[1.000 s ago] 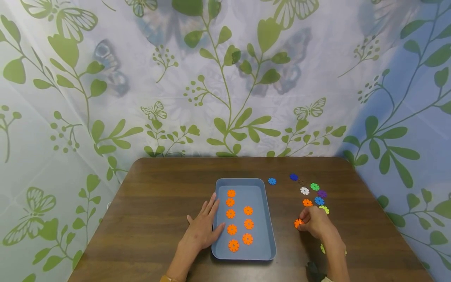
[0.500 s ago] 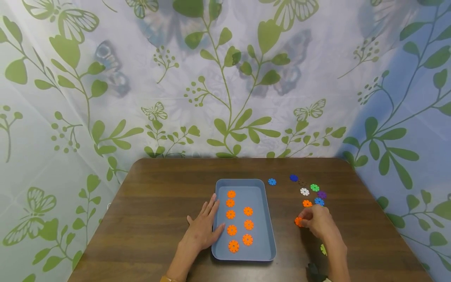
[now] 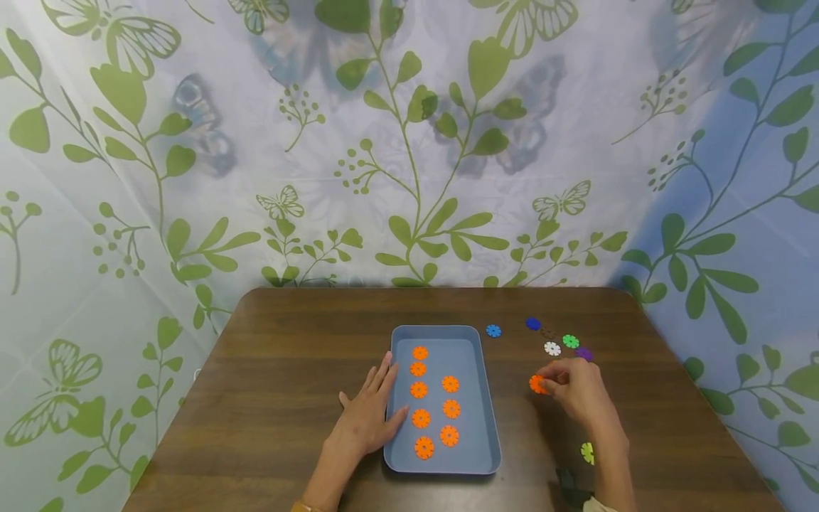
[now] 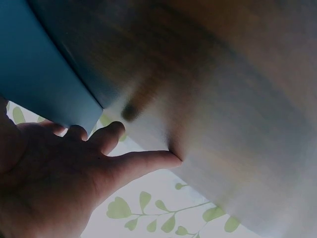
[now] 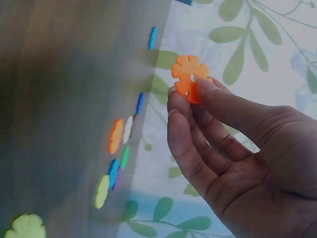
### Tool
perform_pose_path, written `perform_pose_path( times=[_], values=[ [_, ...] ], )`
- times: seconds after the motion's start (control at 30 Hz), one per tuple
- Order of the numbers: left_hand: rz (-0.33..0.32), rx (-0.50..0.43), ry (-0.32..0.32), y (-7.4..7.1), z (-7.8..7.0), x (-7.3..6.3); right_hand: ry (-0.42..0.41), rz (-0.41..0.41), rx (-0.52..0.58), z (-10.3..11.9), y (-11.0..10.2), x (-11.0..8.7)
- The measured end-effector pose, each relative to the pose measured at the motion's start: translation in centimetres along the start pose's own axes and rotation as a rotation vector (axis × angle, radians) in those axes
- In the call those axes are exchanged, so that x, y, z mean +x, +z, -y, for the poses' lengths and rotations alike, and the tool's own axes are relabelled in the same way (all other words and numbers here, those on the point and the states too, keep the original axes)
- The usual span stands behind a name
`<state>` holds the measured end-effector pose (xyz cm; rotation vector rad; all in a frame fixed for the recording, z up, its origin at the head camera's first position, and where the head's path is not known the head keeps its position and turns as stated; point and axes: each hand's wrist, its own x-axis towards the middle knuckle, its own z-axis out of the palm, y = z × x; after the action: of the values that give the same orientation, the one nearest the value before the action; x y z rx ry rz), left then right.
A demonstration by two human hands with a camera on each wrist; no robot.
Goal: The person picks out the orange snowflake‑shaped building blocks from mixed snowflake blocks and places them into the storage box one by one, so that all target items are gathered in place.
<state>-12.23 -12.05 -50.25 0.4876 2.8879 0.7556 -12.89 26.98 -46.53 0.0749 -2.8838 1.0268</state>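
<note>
An orange notched disc (image 5: 184,69), flower-shaped with a small centre hole, is pinched between thumb and fingers of my right hand (image 3: 581,395), raised above the table right of the tray. The blue-grey tray (image 3: 473,455) holds several orange discs (image 3: 450,409) lying flat in two columns. Against the tray's left side rests my left hand (image 3: 365,419), fingers spread and straight, with the thumb over the rim. In the left wrist view those fingers (image 4: 143,161) touch the tray's wall and the tabletop. An orange disc (image 5: 116,136) on the table is hidden behind my right hand in the head view.
Right of the tray lie loose discs: light blue (image 3: 493,331), dark blue (image 3: 533,323), white (image 3: 552,348), green (image 3: 571,341), purple (image 3: 584,353) and yellow-green (image 3: 587,453). A brown disc (image 3: 549,332) blends into the wooden table (image 3: 307,334). A leaf-patterned cloth (image 3: 409,178) hangs behind.
My right hand has lifted the orange disc off the table and moved it slightly away from me, now covering the other orange and blue discs. My left hand stays put.
</note>
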Motion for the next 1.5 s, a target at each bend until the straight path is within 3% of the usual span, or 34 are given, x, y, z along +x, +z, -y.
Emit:
perform_pose_path(
  times=[0.33,0.67,1.0,1.5],
  values=[
    [-0.006,0.002,0.004,-0.1,0.1,0.0,-0.066,-0.127,0.027,2.5,-0.6,1.2],
    [0.001,0.000,0.004,-0.2,0.1,0.1,-0.080,-0.130,0.073,4.9,-1.1,2.9],
    [-0.004,0.009,0.005,0.0,0.2,0.1,-0.181,-0.142,0.118,7.0,-0.5,4.6],
    [-0.011,0.004,0.011,0.2,0.1,0.0,-0.244,-0.053,0.174,9.0,1.5,7.0]
  ],
)
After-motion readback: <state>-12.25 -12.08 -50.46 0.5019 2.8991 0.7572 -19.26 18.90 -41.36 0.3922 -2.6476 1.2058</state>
